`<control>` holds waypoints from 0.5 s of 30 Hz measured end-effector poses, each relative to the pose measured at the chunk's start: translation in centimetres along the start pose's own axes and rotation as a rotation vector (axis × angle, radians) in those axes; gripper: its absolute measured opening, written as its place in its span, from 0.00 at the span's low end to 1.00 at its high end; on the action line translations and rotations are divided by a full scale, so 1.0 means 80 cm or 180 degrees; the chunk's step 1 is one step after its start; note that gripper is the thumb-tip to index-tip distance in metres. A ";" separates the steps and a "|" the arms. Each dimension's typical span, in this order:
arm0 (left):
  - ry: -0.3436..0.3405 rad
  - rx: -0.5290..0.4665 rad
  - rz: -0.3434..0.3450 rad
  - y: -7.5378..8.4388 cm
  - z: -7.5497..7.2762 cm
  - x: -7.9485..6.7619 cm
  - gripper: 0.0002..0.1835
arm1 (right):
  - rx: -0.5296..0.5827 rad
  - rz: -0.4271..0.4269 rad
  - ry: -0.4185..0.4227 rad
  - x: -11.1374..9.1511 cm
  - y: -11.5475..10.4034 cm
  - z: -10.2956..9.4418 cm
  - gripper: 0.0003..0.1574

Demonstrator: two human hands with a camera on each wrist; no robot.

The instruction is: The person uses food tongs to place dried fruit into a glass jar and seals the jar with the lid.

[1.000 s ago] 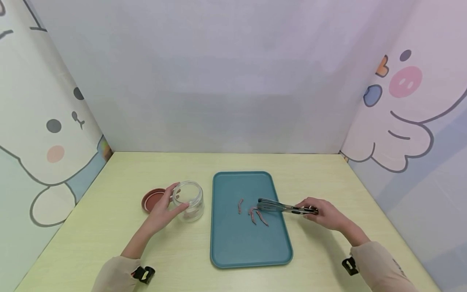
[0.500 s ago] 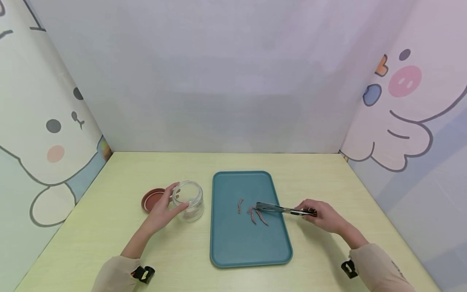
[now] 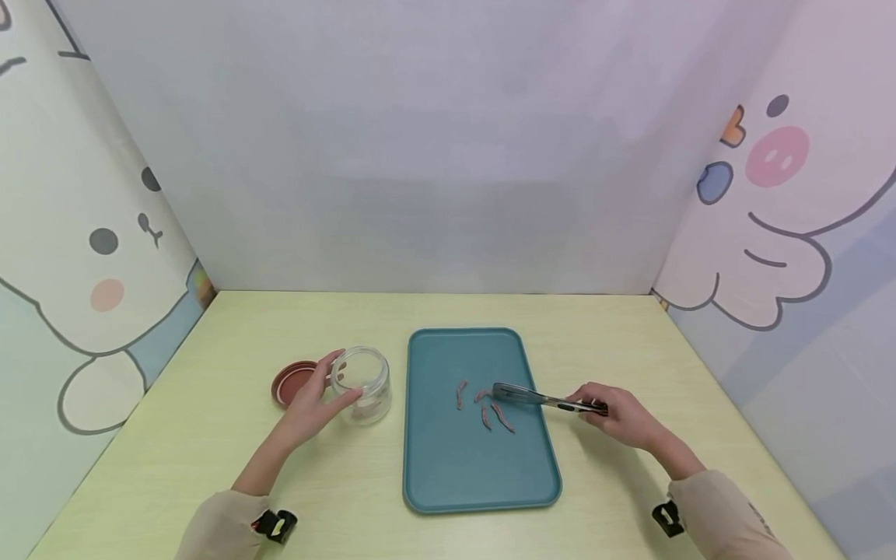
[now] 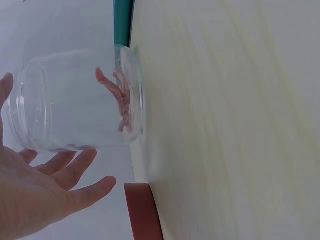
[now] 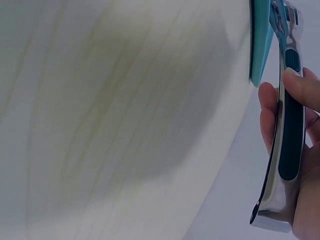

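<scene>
Cartoon figure (image 3: 105,272) on the left wall, a white animal with a pink cheek, comes first. On the left part of the pale wooden table (image 3: 616,334) lies a round red lid (image 3: 288,385), partly hidden by the person's left hand (image 3: 311,408). That hand is spread wide around a clear glass jar (image 3: 373,403), the thumb on its near side and fingers on its left and far side, high up by the rim. The jar stands mouth up on the table, just to the right of the lid; the left wrist view shows a few pinkish strips (image 4: 121,95) low inside it.

Right of the jar and apart from it is a blue-green tray (image 3: 483,474) with rounded corners. Four more strips (image 3: 460,395) lie about its middle: one alone at the left, one slanting beside the tongs' tip, and two nearer, side by side.

The metal tongs (image 3: 521,394), with dark grip panels, reach over the tray's right edge, their tip at that slanting strip. Their two arms lie close together; whether they pinch it cannot be told. The right hand (image 3: 619,412), right of the tray and above the table, holds the handles in a narrow grip, thumb along one and fingers behind the other. Its beige sleeve (image 3: 728,513) has a black device (image 3: 667,519) at the cuff. Farther right, a pink-snouted figure (image 3: 777,155) decorates the right wall.
</scene>
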State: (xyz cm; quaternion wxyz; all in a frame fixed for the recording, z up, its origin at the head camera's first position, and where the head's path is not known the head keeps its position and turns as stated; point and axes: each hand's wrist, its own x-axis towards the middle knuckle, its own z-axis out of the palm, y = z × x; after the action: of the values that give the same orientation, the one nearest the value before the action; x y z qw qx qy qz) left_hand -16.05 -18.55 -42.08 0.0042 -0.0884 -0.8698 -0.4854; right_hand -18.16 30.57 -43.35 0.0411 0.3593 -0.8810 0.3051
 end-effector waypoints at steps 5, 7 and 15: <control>-0.0013 0.0042 -0.0003 0.002 0.000 0.000 0.40 | 0.0071 -0.0004 0.0133 0.003 0.000 -0.001 0.20; -0.0015 0.0040 -0.0010 0.009 -0.001 -0.002 0.40 | 0.0074 -0.0011 0.0174 0.005 -0.001 -0.002 0.20; -0.0006 -0.0012 -0.0043 0.025 -0.003 -0.007 0.38 | 0.0056 -0.0071 0.0319 0.019 -0.007 -0.008 0.20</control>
State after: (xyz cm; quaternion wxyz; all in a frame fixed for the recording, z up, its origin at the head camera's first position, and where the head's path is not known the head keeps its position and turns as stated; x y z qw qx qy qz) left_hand -15.20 -17.79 -40.34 0.0000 -0.0830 -0.8695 -0.4870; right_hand -19.00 29.73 -42.08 0.0853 0.3537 -0.8710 0.3300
